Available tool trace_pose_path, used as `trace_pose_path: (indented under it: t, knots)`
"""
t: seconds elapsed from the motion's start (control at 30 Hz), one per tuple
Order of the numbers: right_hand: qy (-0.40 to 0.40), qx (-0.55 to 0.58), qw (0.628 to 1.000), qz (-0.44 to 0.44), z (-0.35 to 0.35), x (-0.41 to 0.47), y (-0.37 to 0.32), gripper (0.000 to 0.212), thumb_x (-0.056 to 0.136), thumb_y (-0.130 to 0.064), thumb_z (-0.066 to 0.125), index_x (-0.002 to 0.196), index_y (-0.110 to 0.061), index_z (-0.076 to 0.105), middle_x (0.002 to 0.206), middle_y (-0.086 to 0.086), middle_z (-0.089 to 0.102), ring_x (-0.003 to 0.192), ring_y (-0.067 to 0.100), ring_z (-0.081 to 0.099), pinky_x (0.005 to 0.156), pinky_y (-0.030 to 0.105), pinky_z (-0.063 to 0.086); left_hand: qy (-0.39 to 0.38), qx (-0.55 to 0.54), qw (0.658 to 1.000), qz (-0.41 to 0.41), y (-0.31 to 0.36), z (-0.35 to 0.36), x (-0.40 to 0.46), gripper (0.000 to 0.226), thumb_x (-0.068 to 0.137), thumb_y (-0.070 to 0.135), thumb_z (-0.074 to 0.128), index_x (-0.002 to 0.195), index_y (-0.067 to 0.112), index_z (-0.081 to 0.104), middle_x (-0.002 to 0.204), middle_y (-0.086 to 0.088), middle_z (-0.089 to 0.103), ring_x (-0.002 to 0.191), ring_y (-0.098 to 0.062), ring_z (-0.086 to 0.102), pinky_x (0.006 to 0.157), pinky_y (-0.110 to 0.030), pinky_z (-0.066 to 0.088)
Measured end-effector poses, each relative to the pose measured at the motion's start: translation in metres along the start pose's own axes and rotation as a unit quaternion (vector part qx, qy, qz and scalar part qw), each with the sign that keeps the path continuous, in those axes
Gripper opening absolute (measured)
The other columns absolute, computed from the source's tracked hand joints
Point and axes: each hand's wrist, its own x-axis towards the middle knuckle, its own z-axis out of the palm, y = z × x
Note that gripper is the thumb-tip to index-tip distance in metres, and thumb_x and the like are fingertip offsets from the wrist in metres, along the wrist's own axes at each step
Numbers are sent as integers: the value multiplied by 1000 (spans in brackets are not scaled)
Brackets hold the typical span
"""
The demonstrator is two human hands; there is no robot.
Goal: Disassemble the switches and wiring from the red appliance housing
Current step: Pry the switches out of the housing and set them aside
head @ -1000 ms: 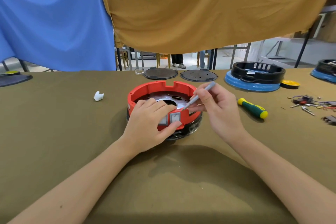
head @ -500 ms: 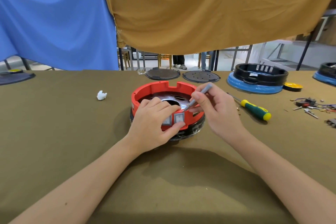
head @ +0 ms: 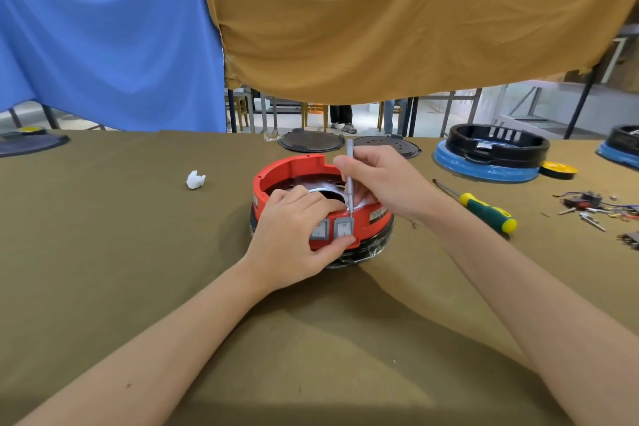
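Note:
A round red appliance housing on a black base sits mid-table. Two grey rocker switches are set side by side in its near wall. My left hand grips the near rim, fingers over the top edge and thumb below the switches, partly covering the left switch. My right hand pinches a thin grey metal tool held nearly upright, its tip at the top edge of the right switch. The wiring inside the housing is hidden.
A green-and-yellow screwdriver lies right of the housing. Loose wires and small parts sit at the far right. Black-and-blue housings, two dark round plates and a white scrap lie further back.
My right hand has swung the grey tool from a slant to nearly upright and brought its tip down onto the right switch's top edge. My left hand keeps its grip.

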Motion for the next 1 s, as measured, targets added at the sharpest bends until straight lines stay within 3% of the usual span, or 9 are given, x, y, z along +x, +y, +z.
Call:
trace_pose_path:
  t: [0.13,0.27,0.43,0.67,0.73,0.87,1.0]
  knots:
    - [55,44,998,-6,13,-3,8,33,103,-33,51,80,-11,56,61,-6,57,53,7,58,53,18,47,-5,-2,1000,-5,0,0,0,45,85,56,61,109,19,70,103,8,70,96,-13,59,85,-35,43]
    - [127,22,988,-80,14,-18,11,29,103,-31,51,86,-10,58,68,-2,60,60,12,61,53,23,52,-17,-4,1000,-11,0,0,1,50,85,60,58,112,19,70,104,7,70,95,-12,59,85,-36,44]
    - [120,-24,984,-126,14,-26,2,19,103,-28,51,90,-17,59,73,4,63,65,20,64,61,43,56,-15,4,1000,-9,-1,0,1,49,87,59,56,110,18,71,102,7,71,93,-13,59,82,-36,43]
    - [107,-75,981,-143,12,-27,-2,28,102,-31,52,94,-7,61,73,8,64,65,27,64,61,52,53,-13,-1,1000,-8,0,0,1,50,87,61,56,108,18,71,100,6,71,92,-14,60,82,-36,45]
    - [101,-76,983,-135,11,-25,-3,27,102,-32,52,92,-9,61,72,10,64,64,25,64,59,49,54,-11,-1,1000,-8,0,0,1,50,86,60,57,108,17,71,100,5,71,91,-14,61,82,-35,44]
    - [81,-17,995,-54,10,-13,0,27,102,-33,53,86,-12,59,69,11,65,54,15,64,48,24,53,-8,-2,1000,-14,1,0,2,49,85,60,58,107,18,70,100,6,71,92,-13,60,83,-28,37]
    - [39,34,998,31,9,-1,4,31,102,-33,53,80,-12,59,56,-4,62,47,8,57,44,17,44,-5,-7,1000,-13,1,0,1,47,84,59,61,107,19,70,101,7,70,94,-13,60,84,-34,43]
